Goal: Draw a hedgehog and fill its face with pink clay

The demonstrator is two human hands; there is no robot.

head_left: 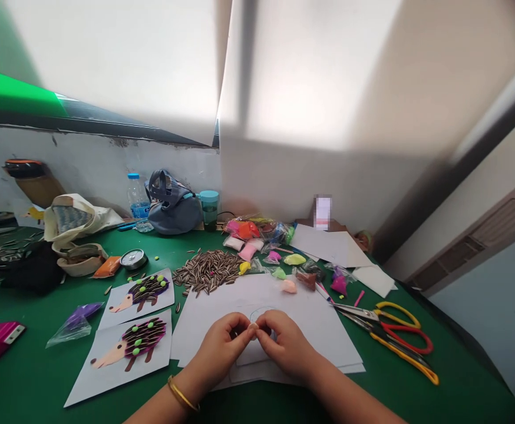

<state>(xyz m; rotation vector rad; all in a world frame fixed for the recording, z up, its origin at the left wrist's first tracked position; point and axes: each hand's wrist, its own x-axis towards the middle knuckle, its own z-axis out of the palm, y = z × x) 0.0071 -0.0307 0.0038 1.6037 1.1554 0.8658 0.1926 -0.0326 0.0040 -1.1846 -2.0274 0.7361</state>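
My left hand [223, 344] and my right hand [284, 344] meet over a stack of white paper [337, 338]. Both are closed, thumbs and forefingers pinching a small pale lump of modelling clay [253, 331] between them. Beneath my fingers, a curved line is drawn on the top sheet. Just beyond lie a peach lump of clay [289, 286] and a brown bag of clay [306, 279]. To the left are two hedgehog pictures, a nearer one [151, 377] and a farther one [118, 297], made with clay and striped seeds.
A pile of sunflower seeds [208, 270] lies behind the paper. Scissors [399, 330] rest at the right. Bagged coloured clay [246, 231], a blue-grey bag [175, 206], a water bottle [138, 197] and a green cup [210, 212] stand toward the wall. Purple clay [78, 318] sits left.
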